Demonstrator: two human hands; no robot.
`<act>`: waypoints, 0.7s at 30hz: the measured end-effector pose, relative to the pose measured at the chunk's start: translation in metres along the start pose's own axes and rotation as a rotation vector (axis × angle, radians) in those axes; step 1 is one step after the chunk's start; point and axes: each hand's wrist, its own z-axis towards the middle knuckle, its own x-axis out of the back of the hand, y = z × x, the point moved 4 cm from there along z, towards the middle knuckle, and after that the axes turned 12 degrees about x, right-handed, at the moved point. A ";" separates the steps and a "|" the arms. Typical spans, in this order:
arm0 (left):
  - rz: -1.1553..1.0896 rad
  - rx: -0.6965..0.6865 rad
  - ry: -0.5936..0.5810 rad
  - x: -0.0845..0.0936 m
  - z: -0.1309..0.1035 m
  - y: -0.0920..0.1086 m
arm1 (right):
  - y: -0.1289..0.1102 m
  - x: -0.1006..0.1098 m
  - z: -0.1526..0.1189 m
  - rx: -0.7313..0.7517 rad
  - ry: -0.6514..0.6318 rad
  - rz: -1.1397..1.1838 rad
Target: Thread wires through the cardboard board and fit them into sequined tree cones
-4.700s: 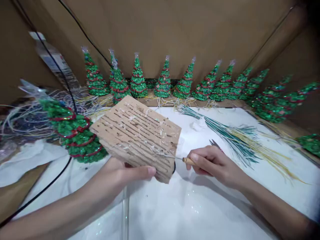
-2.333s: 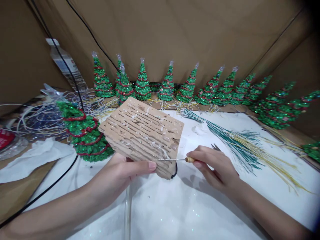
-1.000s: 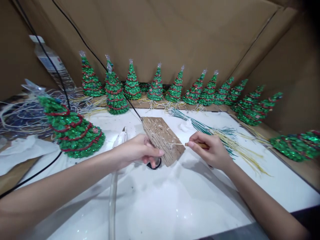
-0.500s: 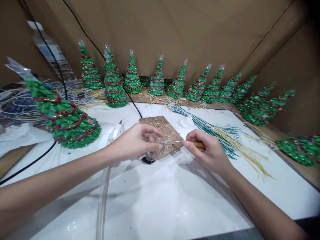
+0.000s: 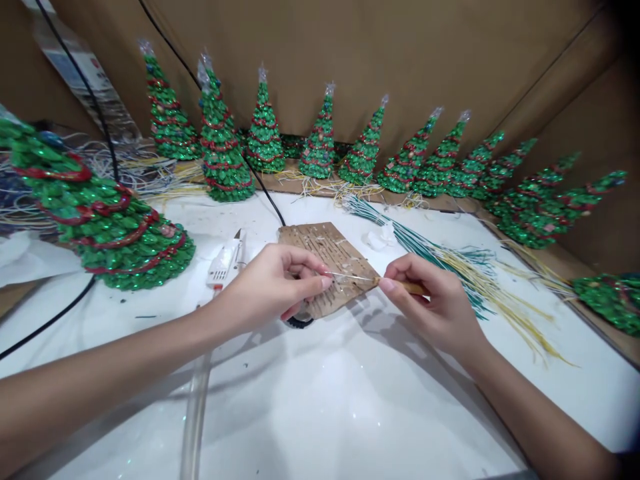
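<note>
The awl lies over the cardboard, right hand clamped on its handle, left thumb and fingers pinching near its tip. Bare worktop opens towards the wearer; the shaft points left, its long axis nearly crosswise.

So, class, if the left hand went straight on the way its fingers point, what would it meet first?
Probably the thin tool, its tip at those fingertips, then the right hand; depth is unclear.
</note>
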 end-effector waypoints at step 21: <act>-0.058 0.059 0.013 0.002 0.002 -0.003 | 0.004 -0.003 -0.003 -0.112 -0.003 -0.031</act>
